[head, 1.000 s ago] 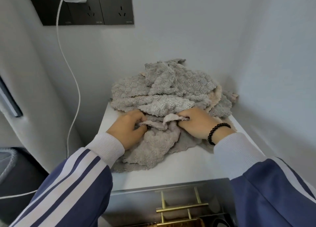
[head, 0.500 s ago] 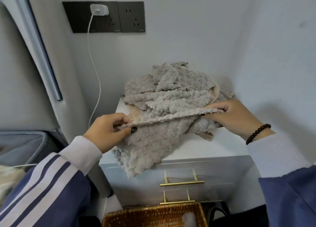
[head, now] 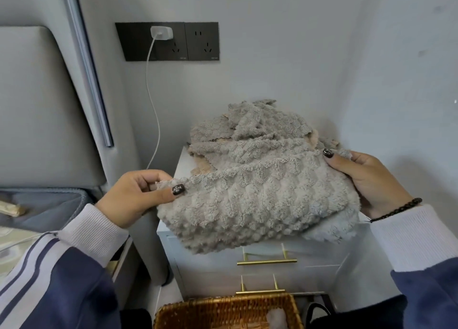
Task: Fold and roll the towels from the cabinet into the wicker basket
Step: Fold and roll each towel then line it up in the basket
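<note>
A fluffy grey towel (head: 257, 204) hangs stretched between my two hands in front of the white cabinet (head: 213, 271). My left hand (head: 133, 197) pinches its left top corner between thumb and fingers. My right hand (head: 366, 177) grips its right top corner. Behind it a heap of grey and beige towels (head: 250, 133) lies on the cabinet top. The wicker basket (head: 223, 309) stands on the floor below the cabinet, with something pale and fluffy inside at its right.
A dark socket panel (head: 195, 41) on the wall holds a white charger (head: 161, 32) whose cable hangs down left of the cabinet. A padded grey headboard (head: 44, 105) and bed edge fill the left. Walls close in behind and to the right. Gold drawer handles (head: 266, 261) face me.
The towel was pulled out of the heap and lifted; my hands moved apart and toward me, spreading it wider. The view pulled back, so the basket shows more.
</note>
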{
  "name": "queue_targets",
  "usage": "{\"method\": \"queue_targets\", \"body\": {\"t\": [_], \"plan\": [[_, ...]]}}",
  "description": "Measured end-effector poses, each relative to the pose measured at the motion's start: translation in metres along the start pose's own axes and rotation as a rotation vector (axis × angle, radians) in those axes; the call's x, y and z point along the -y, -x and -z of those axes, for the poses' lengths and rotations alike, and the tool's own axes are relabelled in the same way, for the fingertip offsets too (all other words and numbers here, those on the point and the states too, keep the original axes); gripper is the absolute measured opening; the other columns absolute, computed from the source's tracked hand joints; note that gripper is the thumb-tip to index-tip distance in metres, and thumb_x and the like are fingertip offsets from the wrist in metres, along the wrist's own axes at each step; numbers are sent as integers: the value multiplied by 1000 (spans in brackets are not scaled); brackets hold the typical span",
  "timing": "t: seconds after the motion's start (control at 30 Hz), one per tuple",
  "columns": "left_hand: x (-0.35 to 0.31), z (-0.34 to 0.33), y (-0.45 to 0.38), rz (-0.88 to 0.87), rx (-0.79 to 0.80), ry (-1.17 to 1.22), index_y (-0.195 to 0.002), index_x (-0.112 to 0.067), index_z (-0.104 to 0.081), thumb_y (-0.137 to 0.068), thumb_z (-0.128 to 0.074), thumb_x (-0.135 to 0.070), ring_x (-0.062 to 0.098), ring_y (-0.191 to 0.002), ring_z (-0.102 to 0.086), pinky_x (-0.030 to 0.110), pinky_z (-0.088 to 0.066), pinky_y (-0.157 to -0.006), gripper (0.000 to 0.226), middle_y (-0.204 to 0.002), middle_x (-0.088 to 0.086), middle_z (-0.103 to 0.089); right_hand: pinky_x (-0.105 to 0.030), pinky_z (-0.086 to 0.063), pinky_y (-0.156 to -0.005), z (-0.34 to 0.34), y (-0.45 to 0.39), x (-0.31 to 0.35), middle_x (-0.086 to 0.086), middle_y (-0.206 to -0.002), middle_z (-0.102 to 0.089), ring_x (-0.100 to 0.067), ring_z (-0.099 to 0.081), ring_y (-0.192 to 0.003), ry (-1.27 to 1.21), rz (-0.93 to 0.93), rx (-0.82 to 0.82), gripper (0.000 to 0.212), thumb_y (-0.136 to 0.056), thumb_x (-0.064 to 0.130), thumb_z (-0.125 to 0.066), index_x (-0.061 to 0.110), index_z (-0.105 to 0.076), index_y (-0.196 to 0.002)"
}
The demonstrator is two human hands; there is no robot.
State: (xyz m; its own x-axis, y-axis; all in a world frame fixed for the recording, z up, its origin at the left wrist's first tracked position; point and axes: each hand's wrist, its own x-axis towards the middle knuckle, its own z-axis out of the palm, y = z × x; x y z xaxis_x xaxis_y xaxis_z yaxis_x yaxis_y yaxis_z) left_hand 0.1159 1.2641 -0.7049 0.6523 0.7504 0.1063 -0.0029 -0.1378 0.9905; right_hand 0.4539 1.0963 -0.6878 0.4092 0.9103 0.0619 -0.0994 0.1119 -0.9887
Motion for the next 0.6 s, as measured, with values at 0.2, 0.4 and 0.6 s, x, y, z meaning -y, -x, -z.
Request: {"method": "queue_targets", "body": {"t": [0.2,0.4,0.6], "plan": [[2,-9,-2,49,-126,-152,-69,-6,-71,-54,-84,-38,10,-27,-34,13,-29,-34,39,-45,5,-52,-30,-50,-62,1,-1,-7,-27,-73,-58,-27,-56,-64,286,-49,-52,101,-30,62,-89,-15,-62,-91],[-8,-29,-28,-24,-314,-53,-80,-5,-63,-86,-62,-1,18,-56,-70,20,-55,-49,7,-63,7,-70,-23,-35,-49,-20,-21,0,-5,-50,-42,-14,-39,-39,704,89,-191,40,-86,33,-67,-6,-69,-89],[-81,-21,-53,-418,-469,-59,-84,-12,-61,-90,-60,-2,15,-75,-73,24,-59,-67,13,-72,-4,-73,-30,-55,-60,-45,-46,76,-9,-74,-67,-19,-66,-67,377,380,-349,29,-91,21,-63,-5,-64,-77]]}}
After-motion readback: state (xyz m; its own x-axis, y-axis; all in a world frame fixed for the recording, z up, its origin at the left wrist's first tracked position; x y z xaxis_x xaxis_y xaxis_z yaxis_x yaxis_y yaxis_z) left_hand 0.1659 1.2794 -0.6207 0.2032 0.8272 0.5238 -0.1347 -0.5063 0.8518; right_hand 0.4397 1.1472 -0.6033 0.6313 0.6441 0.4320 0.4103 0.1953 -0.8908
